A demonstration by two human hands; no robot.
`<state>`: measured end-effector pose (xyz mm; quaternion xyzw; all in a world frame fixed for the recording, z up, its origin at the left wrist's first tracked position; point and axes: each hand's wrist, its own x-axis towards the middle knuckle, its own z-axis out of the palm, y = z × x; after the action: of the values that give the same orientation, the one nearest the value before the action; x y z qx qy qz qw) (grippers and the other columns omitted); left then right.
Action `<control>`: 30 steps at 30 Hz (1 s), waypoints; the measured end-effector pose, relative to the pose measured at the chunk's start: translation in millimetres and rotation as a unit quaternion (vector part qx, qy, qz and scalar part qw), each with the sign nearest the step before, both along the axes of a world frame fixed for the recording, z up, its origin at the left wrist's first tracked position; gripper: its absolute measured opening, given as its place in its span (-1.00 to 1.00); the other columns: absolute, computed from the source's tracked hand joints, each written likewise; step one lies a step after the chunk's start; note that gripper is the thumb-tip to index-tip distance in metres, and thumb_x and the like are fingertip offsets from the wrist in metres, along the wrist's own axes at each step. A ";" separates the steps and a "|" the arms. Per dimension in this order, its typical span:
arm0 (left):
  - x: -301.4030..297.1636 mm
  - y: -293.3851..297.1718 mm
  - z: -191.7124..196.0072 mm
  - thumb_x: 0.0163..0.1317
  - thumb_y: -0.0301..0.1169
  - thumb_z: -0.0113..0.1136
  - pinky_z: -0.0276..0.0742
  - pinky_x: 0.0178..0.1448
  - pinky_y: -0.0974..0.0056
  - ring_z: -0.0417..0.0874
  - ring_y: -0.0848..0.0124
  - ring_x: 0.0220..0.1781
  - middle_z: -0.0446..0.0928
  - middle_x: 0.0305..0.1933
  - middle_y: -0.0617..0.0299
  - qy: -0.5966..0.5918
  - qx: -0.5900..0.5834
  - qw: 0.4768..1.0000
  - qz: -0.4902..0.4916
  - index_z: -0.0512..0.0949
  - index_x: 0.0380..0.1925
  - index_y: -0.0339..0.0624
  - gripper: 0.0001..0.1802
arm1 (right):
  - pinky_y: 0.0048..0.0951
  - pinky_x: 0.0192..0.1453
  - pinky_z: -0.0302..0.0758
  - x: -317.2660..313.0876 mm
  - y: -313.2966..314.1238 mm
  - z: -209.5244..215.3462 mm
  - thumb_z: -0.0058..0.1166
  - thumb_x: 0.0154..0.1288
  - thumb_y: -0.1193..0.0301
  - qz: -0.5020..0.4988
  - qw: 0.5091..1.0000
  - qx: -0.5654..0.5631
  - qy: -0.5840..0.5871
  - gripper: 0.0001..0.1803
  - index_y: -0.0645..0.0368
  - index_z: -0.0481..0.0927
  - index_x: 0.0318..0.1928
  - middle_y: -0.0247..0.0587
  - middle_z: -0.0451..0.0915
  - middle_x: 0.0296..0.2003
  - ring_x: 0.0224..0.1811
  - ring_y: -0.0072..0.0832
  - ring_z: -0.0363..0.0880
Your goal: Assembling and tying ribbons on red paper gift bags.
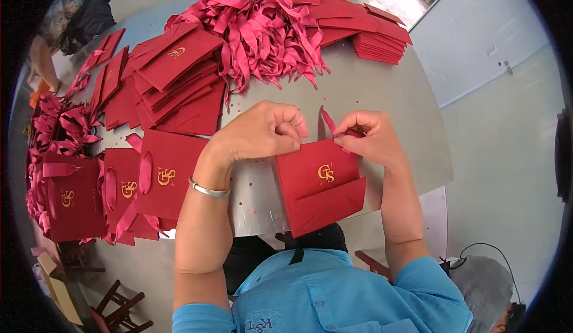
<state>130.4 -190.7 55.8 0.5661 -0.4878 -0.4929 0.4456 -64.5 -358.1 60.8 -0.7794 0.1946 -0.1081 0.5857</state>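
A red paper gift bag (304,166) with a gold emblem lies flat at the table's near edge, its bottom folded up. My left hand (268,129) is closed, thumb and curled fingers pinching the bag's top edge at its left corner. With thumb and forefinger, my right hand (371,137) pinches a pink ribbon (327,121) at the top right of the bag. One pointed ribbon end sticks up free to the left of those fingers. The ribbon's other end is hidden behind my right fingers and the bag.
A heap of pink ribbons (262,34) lies across the table (394,106). Stacks of flat red bags (179,76) flank it, with more bags (382,37) at the far right. Ribboned bags (71,196) cover the left side. Another person's arm (43,61) shows at the far left.
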 end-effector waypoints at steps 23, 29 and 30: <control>-8.2 -9.0 -6.7 -0.03 -0.80 0.05 0.09 -0.71 0.55 0.27 0.71 -0.75 0.60 -0.34 0.22 0.235 -0.011 0.969 0.071 0.45 -0.19 -0.28 -0.64 | -0.69 -0.50 0.28 -5.7 -8.1 0.3 0.12 -0.03 0.82 -0.068 0.984 -0.087 -0.142 -0.82 0.29 0.57 -0.46 -0.30 0.57 -0.44 -0.49 -0.74 0.42; -7.6 -9.2 -5.5 0.00 -0.78 0.07 0.09 -0.71 0.56 0.29 0.71 -0.74 0.60 -0.34 0.23 0.240 -0.028 0.970 0.030 0.44 -0.22 -0.26 -0.68 | -0.68 -0.55 0.32 -6.0 -12.2 -3.4 0.12 -0.02 0.83 -0.054 0.984 -0.059 -0.160 -0.83 0.31 0.54 -0.47 -0.27 0.56 -0.44 -0.51 -0.70 0.46; -8.1 -9.6 -5.6 0.01 -0.78 0.07 0.10 -0.70 0.56 0.30 0.71 -0.74 0.61 -0.32 0.21 0.229 -0.034 0.972 0.032 0.44 -0.21 -0.26 -0.68 | -0.68 -0.56 0.31 -6.1 -13.4 -3.9 0.12 -0.02 0.83 -0.051 0.983 -0.073 -0.161 -0.83 0.31 0.54 -0.47 -0.27 0.56 -0.44 -0.52 -0.70 0.46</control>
<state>122.3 -200.3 50.2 0.4379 -0.3706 -0.5782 0.5802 -70.6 -371.5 56.9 -0.7816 0.1290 -0.2760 0.5444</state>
